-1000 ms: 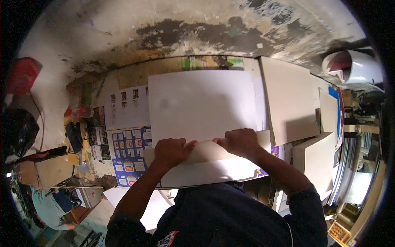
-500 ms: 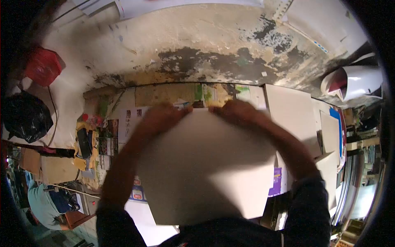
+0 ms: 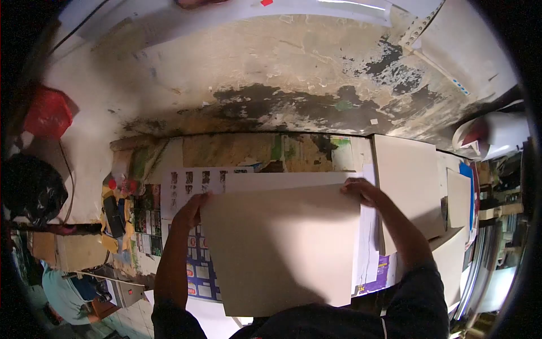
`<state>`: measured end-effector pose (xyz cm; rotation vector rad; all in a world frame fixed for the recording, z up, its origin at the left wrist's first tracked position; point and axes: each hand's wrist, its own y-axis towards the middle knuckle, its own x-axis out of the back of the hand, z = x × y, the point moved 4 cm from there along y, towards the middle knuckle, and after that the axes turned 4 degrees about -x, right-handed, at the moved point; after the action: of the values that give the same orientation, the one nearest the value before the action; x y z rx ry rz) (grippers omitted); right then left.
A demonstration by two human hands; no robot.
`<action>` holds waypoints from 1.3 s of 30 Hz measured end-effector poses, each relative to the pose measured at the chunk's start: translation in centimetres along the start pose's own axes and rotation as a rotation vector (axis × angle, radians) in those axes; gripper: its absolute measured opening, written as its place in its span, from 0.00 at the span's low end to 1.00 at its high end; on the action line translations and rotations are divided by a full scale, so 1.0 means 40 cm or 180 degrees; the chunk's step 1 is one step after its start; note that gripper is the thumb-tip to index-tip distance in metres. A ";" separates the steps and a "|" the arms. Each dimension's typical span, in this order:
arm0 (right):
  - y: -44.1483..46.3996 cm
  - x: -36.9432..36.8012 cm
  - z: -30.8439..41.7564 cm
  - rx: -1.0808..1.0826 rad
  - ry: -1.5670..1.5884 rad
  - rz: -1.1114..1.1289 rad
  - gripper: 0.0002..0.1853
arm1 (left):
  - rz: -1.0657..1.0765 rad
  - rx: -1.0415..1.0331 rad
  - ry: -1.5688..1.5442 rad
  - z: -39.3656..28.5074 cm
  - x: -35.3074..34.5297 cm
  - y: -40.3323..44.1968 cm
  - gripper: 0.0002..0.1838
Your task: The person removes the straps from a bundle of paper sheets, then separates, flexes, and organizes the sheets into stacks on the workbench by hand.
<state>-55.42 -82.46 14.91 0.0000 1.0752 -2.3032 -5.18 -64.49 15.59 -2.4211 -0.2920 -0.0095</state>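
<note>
A large plain greyish-beige board sheet (image 3: 282,243) lies in front of my body, its near edge against my dark clothing. My left hand (image 3: 196,208) is closed at its far left corner, the fingertips mostly hidden by the sheet's edge. At the far right corner, my right hand (image 3: 361,190) has its fingers bent around the edge. Beneath the board are white paper (image 3: 367,243) and a blue printed sheet (image 3: 200,271) with rows of labels. Another printed sheet (image 3: 186,183) with small dark pictures shows beyond my left hand.
More plain boards (image 3: 409,186) are stacked on the right. A stained wall (image 3: 254,62) rises behind the worktop. On the left are a black plastic bag (image 3: 34,189), a red bag (image 3: 49,112) and a dark object (image 3: 114,209). Another person (image 3: 65,291) in a light green top is at lower left.
My hands have moved apart, from the middle of the board's far edge to its two far corners. The far edge now sits nearer me, uncovering printed sheets beneath.
</note>
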 end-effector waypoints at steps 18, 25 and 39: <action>-0.123 -0.298 0.039 0.1748 -0.3630 -0.1094 0.35 | -0.0474 -0.2327 0.3011 -0.078 -0.276 -0.140 0.31; -0.045 -0.255 0.005 0.1698 -0.4111 -0.1348 0.38 | -0.0530 -0.2585 0.3463 -0.026 -0.250 -0.057 0.36; -0.174 -0.017 -0.389 0.0356 -0.2578 -0.1217 0.26 | -0.0632 -0.1288 0.1555 0.460 -0.081 -0.266 0.30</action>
<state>-62.15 -67.76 9.45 -1.0745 0.5439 -2.3123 -11.90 -45.52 8.10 -2.6687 -0.3239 -0.8050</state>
